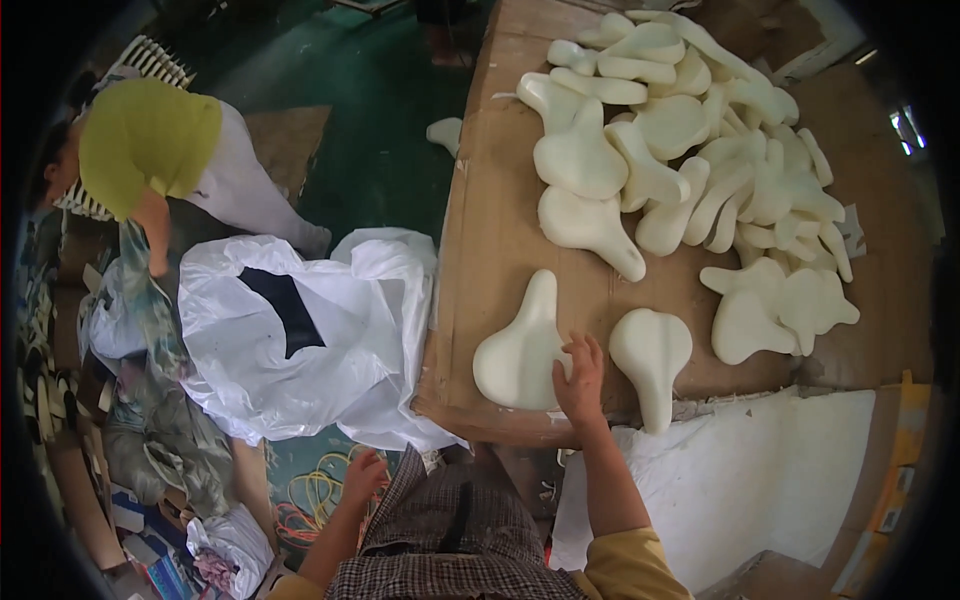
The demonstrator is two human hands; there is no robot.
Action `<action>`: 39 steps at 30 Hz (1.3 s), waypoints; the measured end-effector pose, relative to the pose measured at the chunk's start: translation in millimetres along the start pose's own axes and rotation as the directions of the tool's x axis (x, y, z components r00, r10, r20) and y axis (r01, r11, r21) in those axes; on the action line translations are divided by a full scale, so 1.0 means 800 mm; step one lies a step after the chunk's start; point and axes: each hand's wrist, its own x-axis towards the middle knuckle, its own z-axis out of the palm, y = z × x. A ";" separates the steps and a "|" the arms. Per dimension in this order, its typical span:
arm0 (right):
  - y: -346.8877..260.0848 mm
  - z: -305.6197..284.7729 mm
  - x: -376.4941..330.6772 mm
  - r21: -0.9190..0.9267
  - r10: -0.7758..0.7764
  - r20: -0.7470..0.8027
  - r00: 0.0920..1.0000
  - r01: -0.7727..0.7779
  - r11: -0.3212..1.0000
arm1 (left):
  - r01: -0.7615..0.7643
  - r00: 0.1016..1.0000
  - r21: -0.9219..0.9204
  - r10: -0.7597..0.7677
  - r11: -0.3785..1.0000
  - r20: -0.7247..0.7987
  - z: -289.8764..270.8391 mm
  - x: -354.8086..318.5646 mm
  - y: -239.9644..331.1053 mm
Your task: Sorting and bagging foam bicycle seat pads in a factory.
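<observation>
Head view: cardboard-topped table (468, 260) bearing cream foam pile (680, 125); saddle-shaped piece (515, 355) lying near front edge, right hand (581, 378) spreading fingers at its side; left hand (366, 474) hanging below white bag (365, 350), grip unclear; green floor (385, 130) showing beyond.

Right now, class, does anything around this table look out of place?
Yes: one pale seat-shaped piece appears to lie on the green floor, past the left edge of the cardboard-topped table. It looks stray because similar pieces are heaped on top.
</observation>
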 end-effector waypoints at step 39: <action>0.033 0.019 0.031 0.209 0.069 0.250 0.966 -0.123 0.970 | -0.791 0.582 0.549 0.607 0.269 0.541 0.253 0.006 0.162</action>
